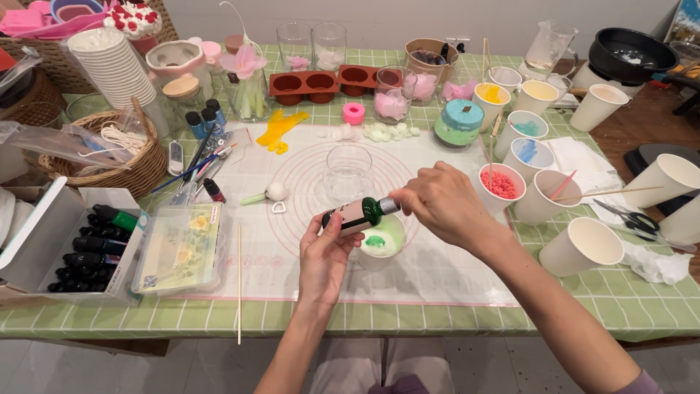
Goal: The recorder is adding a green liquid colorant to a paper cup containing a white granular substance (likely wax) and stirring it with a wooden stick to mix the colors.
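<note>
My left hand (322, 255) grips a small dark green bottle (355, 214) with a pale label, held on its side. At the bottle's silver neck end, my right hand (442, 203) has its fingers closed around the cap. Just below the bottle stands a paper cup (380, 246) with pale liquid and a green blob in it. An empty clear glass (348, 171) sits beyond it on the white silicone mat (437, 270).
Paper cups (582, 246) with coloured contents and sticks crowd the right side, with scissors (633, 219). A box of dark bottles (87, 244), a plastic case (179, 248) and a wicker basket (124, 164) are at left. A wooden skewer (239, 284) lies on the mat. Moulds and jars line the back.
</note>
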